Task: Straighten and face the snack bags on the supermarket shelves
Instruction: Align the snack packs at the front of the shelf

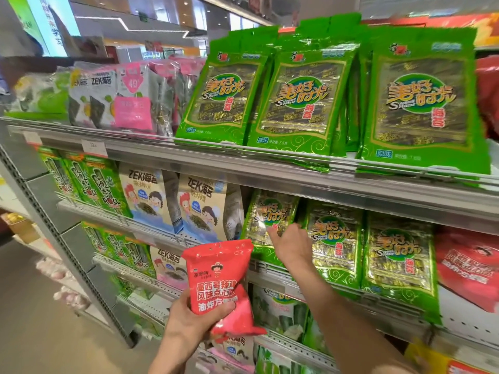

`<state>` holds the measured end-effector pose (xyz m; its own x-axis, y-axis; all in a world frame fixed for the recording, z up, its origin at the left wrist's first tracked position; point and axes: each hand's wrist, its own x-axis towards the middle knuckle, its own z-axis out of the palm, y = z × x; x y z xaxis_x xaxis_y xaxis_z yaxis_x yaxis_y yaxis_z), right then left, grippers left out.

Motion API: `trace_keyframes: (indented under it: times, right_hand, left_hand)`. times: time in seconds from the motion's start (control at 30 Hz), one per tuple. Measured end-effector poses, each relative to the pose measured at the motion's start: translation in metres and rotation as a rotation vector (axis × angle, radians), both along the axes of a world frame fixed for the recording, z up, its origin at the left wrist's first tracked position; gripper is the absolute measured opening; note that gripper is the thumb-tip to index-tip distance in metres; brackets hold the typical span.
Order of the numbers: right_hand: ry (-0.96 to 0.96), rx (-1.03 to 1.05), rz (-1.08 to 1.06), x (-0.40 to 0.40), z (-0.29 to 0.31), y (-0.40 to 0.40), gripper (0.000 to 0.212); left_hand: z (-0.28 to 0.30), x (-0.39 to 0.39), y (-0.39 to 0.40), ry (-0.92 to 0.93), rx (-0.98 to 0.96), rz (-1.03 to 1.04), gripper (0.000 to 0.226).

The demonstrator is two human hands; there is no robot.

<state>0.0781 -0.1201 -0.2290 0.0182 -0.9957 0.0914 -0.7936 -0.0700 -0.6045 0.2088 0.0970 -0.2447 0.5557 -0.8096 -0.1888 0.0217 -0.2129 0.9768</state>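
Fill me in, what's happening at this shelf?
A person is tidying a snack aisle. The left hand grips a red snack bag in front of the shelves, off any shelf. The right hand reaches to the second shelf with fingers extended, touching the leftmost green seaweed bag, which leans a little compared with its neighbours. More red bags sit at the right end of that shelf.
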Motion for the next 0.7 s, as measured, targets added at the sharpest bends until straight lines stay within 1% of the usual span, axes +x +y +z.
trace_keyframes:
  times: [0.13, 0.2, 0.3, 0.4, 0.5, 0.6, 0.7]
  right_hand:
    - [0.184, 0.025, 0.082, -0.007, 0.016, -0.004, 0.057]
    - [0.228, 0.007, 0.088, -0.014, 0.019, -0.003, 0.055]
    - [0.192, -0.035, 0.136, -0.024, 0.017, 0.005, 0.053]
    - [0.136, -0.019, 0.158, -0.045, 0.015, 0.016, 0.054]
    - [0.019, -0.059, 0.153, -0.088, 0.009, 0.027, 0.057]
    - [-0.151, -0.106, 0.048, -0.152, 0.004, 0.036, 0.053]
    - [-0.512, -0.008, -0.072, -0.223, -0.004, 0.052, 0.041]
  left_hand:
    - [0.002, -0.002, -0.001, 0.001, -0.010, 0.005, 0.054]
    - [0.003, -0.005, -0.003, -0.008, -0.010, -0.006, 0.052]
    - [0.003, -0.013, -0.007, -0.016, -0.012, -0.023, 0.053]
    - [0.005, -0.027, -0.017, -0.013, -0.017, -0.045, 0.050]
    - [0.009, -0.055, -0.032, 0.001, -0.048, -0.114, 0.046]
    - [0.013, -0.095, -0.051, -0.013, -0.105, -0.194, 0.044]
    - [0.018, -0.145, -0.074, -0.016, -0.134, -0.278, 0.053]
